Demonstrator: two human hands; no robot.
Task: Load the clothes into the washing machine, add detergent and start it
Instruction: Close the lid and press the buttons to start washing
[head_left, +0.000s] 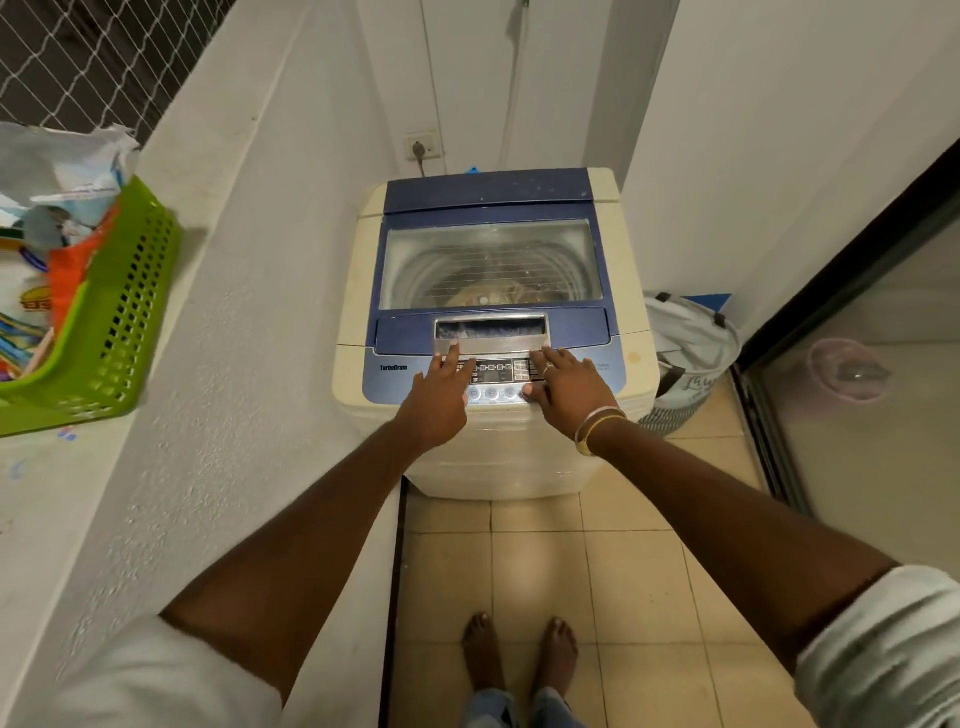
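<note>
On washer panel (493, 375), left hand (439, 397), right hand (566, 387) flat

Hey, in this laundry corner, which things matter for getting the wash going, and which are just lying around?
For the job: washing machine, its shut lid, clothes seen through the glass, control panel, left hand and right hand touching that panel.

Lying about: green basket of packets on the ledge, laundry bag beside the machine.
</note>
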